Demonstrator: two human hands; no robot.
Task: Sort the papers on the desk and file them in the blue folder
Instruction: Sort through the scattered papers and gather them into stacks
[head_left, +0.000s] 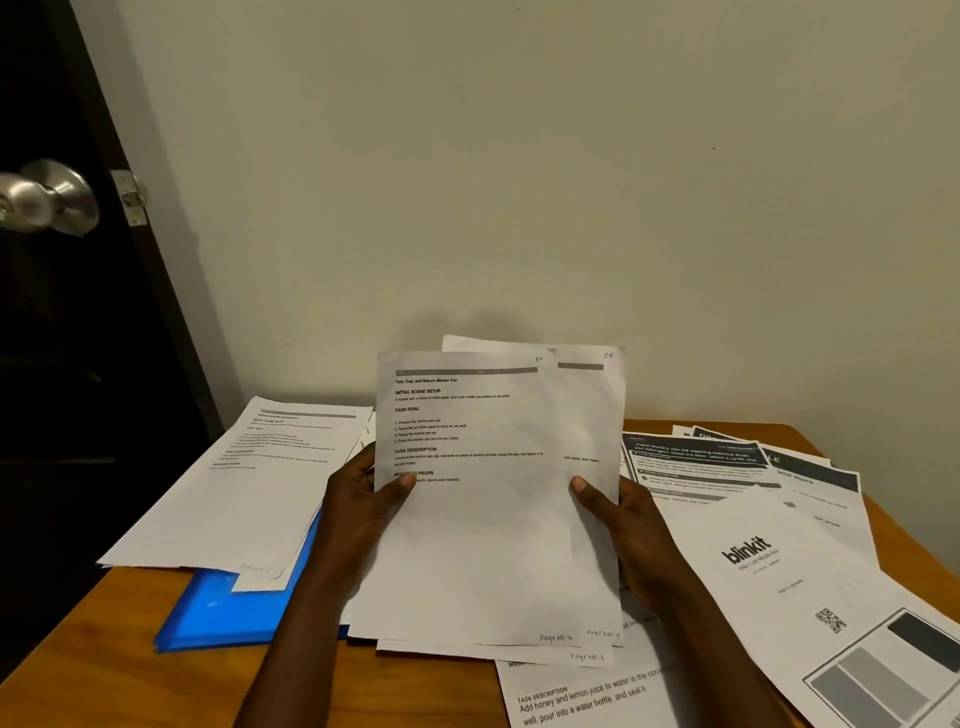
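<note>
While blue plastic folder (218, 613) lies flat, we hold fanned white printed sheets (493, 519) right of it, left hand (358, 514) and right hand (628, 525) each pinching side edge.

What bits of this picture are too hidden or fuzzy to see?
All in the head view:
- Blue folder: mostly under the left sheet.
- Held papers: the front page hides the back pages.
- Left hand and right hand: all but the thumbs is behind the papers.
- Honey-and-lemon sheet: cut off by the bottom edge.
- Small print on the left sheet: too blurry.
</note>
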